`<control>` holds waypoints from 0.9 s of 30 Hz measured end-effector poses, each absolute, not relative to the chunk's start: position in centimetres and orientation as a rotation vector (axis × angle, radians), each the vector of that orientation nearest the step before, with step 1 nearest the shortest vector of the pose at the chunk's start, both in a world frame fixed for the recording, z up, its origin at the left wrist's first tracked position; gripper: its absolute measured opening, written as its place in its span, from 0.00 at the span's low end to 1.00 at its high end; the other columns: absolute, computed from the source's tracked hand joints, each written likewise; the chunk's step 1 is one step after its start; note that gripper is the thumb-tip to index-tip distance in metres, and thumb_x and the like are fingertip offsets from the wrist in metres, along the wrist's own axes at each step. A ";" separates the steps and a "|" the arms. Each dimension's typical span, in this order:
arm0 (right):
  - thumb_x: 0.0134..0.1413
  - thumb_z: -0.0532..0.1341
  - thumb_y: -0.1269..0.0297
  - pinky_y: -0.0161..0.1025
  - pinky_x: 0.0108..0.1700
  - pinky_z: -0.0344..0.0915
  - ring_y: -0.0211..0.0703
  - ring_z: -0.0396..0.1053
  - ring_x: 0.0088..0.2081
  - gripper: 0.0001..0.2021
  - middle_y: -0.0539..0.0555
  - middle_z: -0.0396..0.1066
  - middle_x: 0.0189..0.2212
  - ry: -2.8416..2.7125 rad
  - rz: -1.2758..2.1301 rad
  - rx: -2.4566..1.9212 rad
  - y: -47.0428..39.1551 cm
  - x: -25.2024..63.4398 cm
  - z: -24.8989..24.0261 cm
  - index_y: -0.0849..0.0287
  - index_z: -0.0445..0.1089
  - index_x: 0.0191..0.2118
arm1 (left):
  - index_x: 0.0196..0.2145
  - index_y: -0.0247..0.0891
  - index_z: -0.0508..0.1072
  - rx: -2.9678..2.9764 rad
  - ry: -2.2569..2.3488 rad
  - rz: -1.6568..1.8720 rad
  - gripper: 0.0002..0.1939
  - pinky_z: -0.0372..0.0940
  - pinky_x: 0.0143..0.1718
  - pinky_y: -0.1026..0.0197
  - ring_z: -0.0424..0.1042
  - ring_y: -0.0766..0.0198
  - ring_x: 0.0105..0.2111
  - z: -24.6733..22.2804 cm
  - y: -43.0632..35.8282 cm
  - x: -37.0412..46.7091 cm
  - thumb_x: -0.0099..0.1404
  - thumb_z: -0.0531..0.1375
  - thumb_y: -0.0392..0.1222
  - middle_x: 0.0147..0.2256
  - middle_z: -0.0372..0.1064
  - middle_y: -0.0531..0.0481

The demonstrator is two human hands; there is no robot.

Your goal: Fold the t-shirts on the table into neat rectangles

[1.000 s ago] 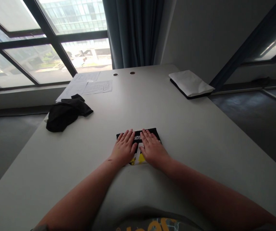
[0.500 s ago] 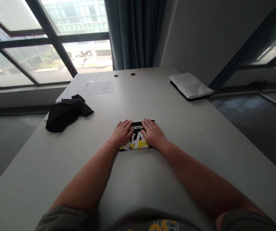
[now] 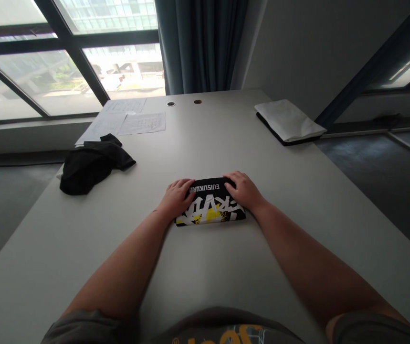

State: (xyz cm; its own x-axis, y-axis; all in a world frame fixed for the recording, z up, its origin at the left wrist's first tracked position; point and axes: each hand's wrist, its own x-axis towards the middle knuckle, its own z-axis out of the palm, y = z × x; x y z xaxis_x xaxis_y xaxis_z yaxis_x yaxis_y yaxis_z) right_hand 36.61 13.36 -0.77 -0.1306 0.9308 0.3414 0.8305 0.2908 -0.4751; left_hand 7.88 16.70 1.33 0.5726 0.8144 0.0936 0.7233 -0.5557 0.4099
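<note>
A folded black garment with white lettering and yellow patches in its print lies flat on the white table in front of me. My left hand holds its left side, the thumb on top and the fingers curled toward the far corner. At the right side, my right hand grips it the same way, with the thumb over the print and the fingers at the far right corner. The undersides of both hands are hidden.
A crumpled black cloth lies at the table's left edge, with paper sheets behind it. Folded white fabric rests on something black at the right edge. Two round cable holes are near the far edge of the table.
My right hand has slid right, from the top of the garment to its right side, uncovering more of the print. The left hand has shifted slightly left and closed around the edge.
</note>
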 end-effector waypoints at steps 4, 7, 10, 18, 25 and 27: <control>0.62 0.59 0.64 0.52 0.60 0.65 0.54 0.71 0.52 0.15 0.60 0.76 0.49 -1.917 0.250 -1.572 13.6 37.1 -1.1 0.58 0.77 0.51 | 0.65 0.44 0.67 2.452 1.268 0.411 0.24 0.58 0.67 0.43 0.64 0.49 0.64 1.3 16.8 7.9 0.74 0.54 0.48 0.63 0.68 0.44; 0.62 0.60 0.64 0.52 0.60 0.66 0.54 0.71 0.52 0.15 0.60 0.76 0.49 -1.897 0.279 -1.574 13.5 37.0 -1.2 0.57 0.78 0.51 | 0.65 0.42 0.68 2.442 1.274 0.415 0.24 0.59 0.66 0.42 0.65 0.49 0.64 1.5 16.8 7.9 0.74 0.54 0.48 0.63 0.68 0.43; 0.62 0.60 0.64 0.51 0.59 0.66 0.54 0.71 0.52 0.15 0.60 0.76 0.49 -1.888 0.291 -1.580 13.5 36.9 -1.2 0.57 0.78 0.51 | 0.66 0.41 0.67 2.472 1.279 0.456 0.25 0.55 0.69 0.40 0.63 0.49 0.66 2.3 15.8 8.3 0.77 0.50 0.49 0.65 0.66 0.42; 0.61 0.59 0.66 0.50 0.60 0.65 0.53 0.71 0.52 0.15 0.59 0.76 0.48 -1.885 0.269 -1.581 13.5 36.7 -1.1 0.58 0.78 0.50 | 0.73 0.35 0.56 2.836 0.849 0.294 0.32 0.42 0.75 0.44 0.46 0.51 0.74 2.3 11.0 11.2 0.79 0.45 0.54 0.73 0.50 0.39; 0.61 0.59 0.65 0.52 0.61 0.64 0.54 0.70 0.52 0.16 0.59 0.76 0.49 -1.896 0.292 -1.603 13.4 36.6 -1.1 0.56 0.78 0.51 | 0.74 0.42 0.55 2.746 0.928 0.179 0.31 0.41 0.75 0.46 0.44 0.55 0.75 1.6 11.3 11.2 0.80 0.43 0.55 0.74 0.47 0.46; 0.61 0.59 0.65 0.52 0.61 0.64 0.55 0.70 0.52 0.16 0.59 0.76 0.49 -1.895 0.292 -1.605 13.4 36.6 -1.0 0.56 0.78 0.52 | 0.73 0.41 0.56 2.689 1.075 0.204 0.31 0.42 0.75 0.44 0.44 0.53 0.75 1.5 11.6 11.1 0.80 0.44 0.54 0.74 0.47 0.46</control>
State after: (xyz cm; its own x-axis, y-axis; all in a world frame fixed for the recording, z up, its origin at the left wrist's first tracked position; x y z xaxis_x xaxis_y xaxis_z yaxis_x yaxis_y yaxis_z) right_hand 36.64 13.44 -1.05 -0.0592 0.9462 0.3180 0.8064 0.2331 -0.5435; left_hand 11.11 11.59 1.55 0.7199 0.6928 0.0410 0.6596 -0.7014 0.2703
